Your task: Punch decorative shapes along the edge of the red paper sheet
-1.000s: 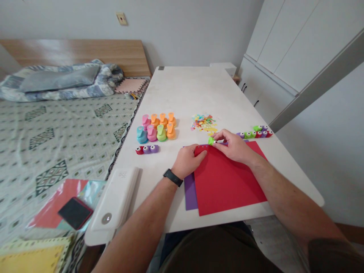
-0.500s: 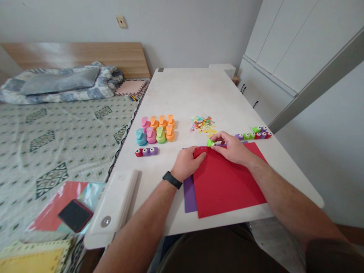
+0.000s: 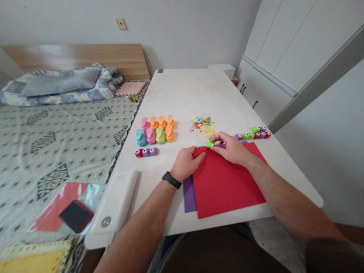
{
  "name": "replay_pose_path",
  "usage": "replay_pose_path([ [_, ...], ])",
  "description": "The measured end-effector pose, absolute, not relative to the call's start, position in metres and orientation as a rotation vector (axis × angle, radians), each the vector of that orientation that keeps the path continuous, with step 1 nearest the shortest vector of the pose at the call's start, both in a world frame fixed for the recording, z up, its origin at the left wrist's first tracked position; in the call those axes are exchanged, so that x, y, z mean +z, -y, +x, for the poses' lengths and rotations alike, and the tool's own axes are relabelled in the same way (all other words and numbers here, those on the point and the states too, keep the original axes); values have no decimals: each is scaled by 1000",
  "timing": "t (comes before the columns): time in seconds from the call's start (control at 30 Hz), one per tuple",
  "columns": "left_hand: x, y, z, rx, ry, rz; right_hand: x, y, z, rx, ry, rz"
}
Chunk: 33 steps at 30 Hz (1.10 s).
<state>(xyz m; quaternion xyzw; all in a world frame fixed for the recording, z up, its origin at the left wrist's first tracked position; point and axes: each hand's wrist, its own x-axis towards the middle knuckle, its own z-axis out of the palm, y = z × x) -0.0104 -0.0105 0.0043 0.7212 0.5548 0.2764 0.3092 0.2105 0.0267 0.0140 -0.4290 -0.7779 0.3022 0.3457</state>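
A red paper sheet (image 3: 224, 182) lies on a purple sheet (image 3: 189, 195) at the near edge of the white table (image 3: 184, 91). My left hand (image 3: 186, 163), with a black wristband, rests curled on the red sheet's far left corner, fingers pressing it down. My right hand (image 3: 231, 148) pinches a small green paper punch (image 3: 210, 143) at the red sheet's far edge. A row of small holes shows along that edge near my left fingertips.
Larger coloured punches (image 3: 156, 131) stand in a cluster left of centre, with three small ones (image 3: 146, 152) in front. A confetti pile (image 3: 202, 124) and a row of small punches (image 3: 253, 134) lie right. A white device (image 3: 115, 206) overhangs the table's left edge; a bed lies left.
Both hands and the green punch stay at nearly the same place on the red sheet's far edge; only the camera has shifted slightly.
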Motion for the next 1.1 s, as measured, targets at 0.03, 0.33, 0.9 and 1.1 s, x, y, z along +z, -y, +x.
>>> replay_pose_path([
  [0.03,4,11,-10,734,-1466,1908,14,-27,211,785,2024,-1105],
  [0.33,8,11,-9,704,-1471,1914,8,-29,208,762,2006,-1107],
  [0.9,6,10,-9,713,-1478,1904,11,-27,209,821,1979,-1103],
  [1.1,5,11,-10,724,-1462,1899,11,-27,211,823,1984,-1094],
])
